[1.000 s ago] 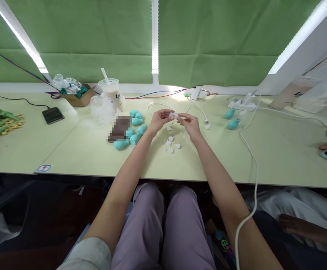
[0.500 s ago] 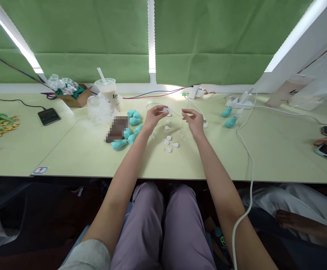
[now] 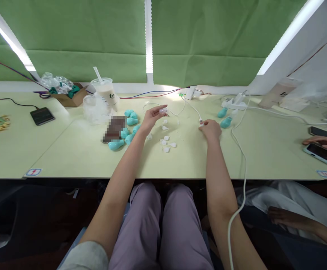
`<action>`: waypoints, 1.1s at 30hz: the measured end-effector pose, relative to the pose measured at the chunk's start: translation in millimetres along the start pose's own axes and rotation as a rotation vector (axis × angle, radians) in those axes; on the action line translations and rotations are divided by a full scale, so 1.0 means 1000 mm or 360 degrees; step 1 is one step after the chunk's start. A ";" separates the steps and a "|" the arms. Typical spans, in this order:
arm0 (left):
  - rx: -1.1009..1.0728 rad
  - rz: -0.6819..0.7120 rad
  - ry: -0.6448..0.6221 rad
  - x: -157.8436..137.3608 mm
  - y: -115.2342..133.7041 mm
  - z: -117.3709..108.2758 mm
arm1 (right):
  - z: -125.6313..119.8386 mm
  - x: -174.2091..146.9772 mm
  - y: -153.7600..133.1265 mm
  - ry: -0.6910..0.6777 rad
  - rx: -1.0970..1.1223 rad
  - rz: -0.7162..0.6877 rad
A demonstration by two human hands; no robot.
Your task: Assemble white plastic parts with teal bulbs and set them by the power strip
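Over the counter [image 3: 67, 157], left hand [image 3: 151, 117] pinches a tiny white plastic bit [image 3: 163, 110], prob light & slippery; right hand [image 3: 210, 129] loosely curled, w/ nothing visibly held.

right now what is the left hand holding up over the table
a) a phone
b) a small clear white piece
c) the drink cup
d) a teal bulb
b: the left hand pinches a small clear white piece at its fingertips, raised above the loose white pieces on the table, while the teal bulbs, the black phone and the drink cup sit untouched.
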State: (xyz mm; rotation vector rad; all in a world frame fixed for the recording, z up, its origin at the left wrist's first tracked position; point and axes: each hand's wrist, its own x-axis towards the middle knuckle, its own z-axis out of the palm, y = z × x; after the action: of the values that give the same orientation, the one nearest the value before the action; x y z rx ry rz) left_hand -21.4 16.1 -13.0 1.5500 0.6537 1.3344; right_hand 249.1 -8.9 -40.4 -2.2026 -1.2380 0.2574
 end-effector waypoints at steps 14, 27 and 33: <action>-0.0037 -0.0211 -0.0204 -0.001 -0.006 0.008 | 0.012 -0.034 -0.065 -0.0337 0.1739 -0.0767; -0.0021 -0.0166 -0.0220 -0.004 0.001 0.017 | 0.011 -0.045 -0.068 -0.0385 0.1596 -0.0802; 0.0055 -0.0117 -0.0134 -0.004 -0.006 0.017 | 0.011 -0.048 -0.068 -0.0432 0.1517 -0.0790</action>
State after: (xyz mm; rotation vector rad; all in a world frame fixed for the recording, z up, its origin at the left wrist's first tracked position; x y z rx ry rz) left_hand -5.2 10.2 -19.1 1.5859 0.6779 1.2023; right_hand 169.4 -17.5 -15.2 -1.0432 -1.3629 0.7680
